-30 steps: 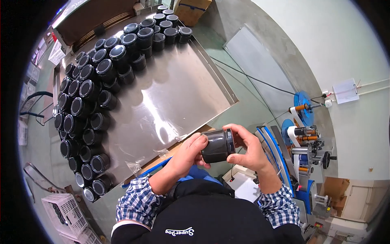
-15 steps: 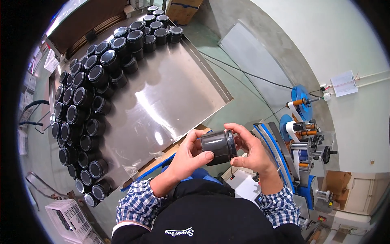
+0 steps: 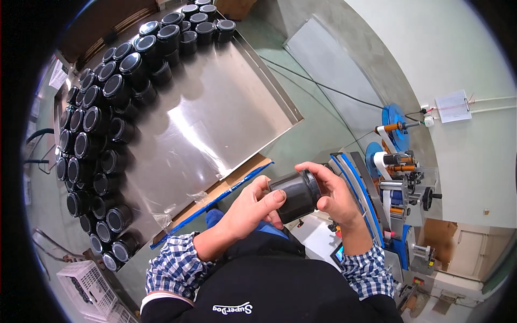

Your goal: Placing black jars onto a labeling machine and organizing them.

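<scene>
Between my two hands a black jar (image 3: 293,200) lies on its side, its lidded end toward the right. My left hand (image 3: 253,207) is wrapped round the base end, with the thumb pressed along the jar's side. At the lid end my right hand (image 3: 336,196) grips with fingers over the top and thumb below. Beyond my hands stands a metal-topped table (image 3: 215,113). Many similar black jars (image 3: 96,121) with dark lids crowd its left and far sides, some stacked on others.
A labelling machine (image 3: 398,188) with blue reels and white tape stands at right. White plastic crates (image 3: 89,285) sit at lower left. A blue-edged strip (image 3: 215,202) runs along the table's near edge. A clipboard (image 3: 453,106) hangs on the wall, and a black cable (image 3: 323,85) crosses behind.
The jar has tilted, its lid end rising, and shifted slightly to the right. My left thumb has moved up along its side. The table and jars appear further left and higher in view.
</scene>
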A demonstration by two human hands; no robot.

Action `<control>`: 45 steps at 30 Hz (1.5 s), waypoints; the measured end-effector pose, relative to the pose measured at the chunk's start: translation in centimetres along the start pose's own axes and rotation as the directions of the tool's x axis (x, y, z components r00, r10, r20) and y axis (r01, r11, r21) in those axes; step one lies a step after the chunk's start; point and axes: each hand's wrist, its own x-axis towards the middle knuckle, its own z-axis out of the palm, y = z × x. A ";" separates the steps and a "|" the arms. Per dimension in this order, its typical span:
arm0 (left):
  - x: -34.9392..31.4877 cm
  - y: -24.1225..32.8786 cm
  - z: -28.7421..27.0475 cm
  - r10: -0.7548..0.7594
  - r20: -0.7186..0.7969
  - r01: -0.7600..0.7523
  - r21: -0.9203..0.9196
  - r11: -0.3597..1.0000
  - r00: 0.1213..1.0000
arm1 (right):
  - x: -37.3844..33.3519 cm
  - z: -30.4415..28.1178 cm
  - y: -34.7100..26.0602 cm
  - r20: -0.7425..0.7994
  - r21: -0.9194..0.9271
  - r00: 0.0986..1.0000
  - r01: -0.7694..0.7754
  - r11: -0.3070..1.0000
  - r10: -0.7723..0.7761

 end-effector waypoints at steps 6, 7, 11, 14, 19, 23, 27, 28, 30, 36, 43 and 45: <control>0.4 0.2 0.8 -0.094 0.035 0.095 -0.046 0.994 0.995 | -0.6 -0.9 1.2 -0.025 0.031 0.999 -0.019 0.999 0.020; 0.5 0.1 0.9 -0.102 0.047 0.105 -0.065 0.992 0.994 | -0.6 -0.9 1.3 -0.029 0.035 0.999 -0.022 0.999 0.023; 1.3 -1.3 1.2 -0.112 0.097 0.127 -0.166 0.978 0.989 | -0.8 -1.5 1.7 -0.059 0.005 0.998 -0.035 0.999 0.035; 1.8 -1.5 1.6 -0.130 0.177 0.172 -0.250 0.953 0.976 | -0.8 -1.6 1.3 -0.107 -0.053 0.993 -0.054 0.997 0.048; 2.2 -1.6 2.5 -0.180 0.164 0.222 -0.291 0.931 0.970 | -1.3 -2.8 2.4 -0.120 -0.018 0.993 0.002 1.000 -0.004; 2.6 -1.9 2.4 -0.180 0.248 0.263 -0.358 0.896 0.952 | -1.3 -3.2 2.4 -0.148 -0.057 0.988 0.031 0.998 -0.039; 2.7 -2.0 2.4 -0.186 0.272 0.283 -0.377 0.882 0.944 | -1.2 -2.8 2.2 -0.183 -0.036 0.982 0.040 0.999 -0.046; 2.7 -2.1 2.4 -0.175 0.260 0.263 -0.356 0.897 0.950 | -1.2 -2.8 2.1 -0.180 -0.037 0.982 0.043 0.998 -0.049; 2.8 -2.5 2.3 -0.162 0.247 0.240 -0.330 0.913 0.955 | -1.3 -2.9 1.9 -0.158 -0.116 0.986 0.034 0.993 -0.053; 4.2 -5.6 0.1 0.018 0.396 0.250 -0.613 0.750 0.918 | -1.1 -0.5 -1.2 -0.145 -0.514 0.956 0.146 0.845 -0.254; 4.4 -5.9 -0.4 -0.050 0.395 0.315 -0.642 0.699 0.917 | -1.4 0.7 -2.3 -0.101 -0.593 0.964 0.140 0.793 -0.245; 4.2 -5.5 0.1 -0.108 0.332 0.308 -0.642 0.702 0.937 | -1.3 0.9 -2.3 -0.103 -0.580 0.964 0.143 0.802 -0.246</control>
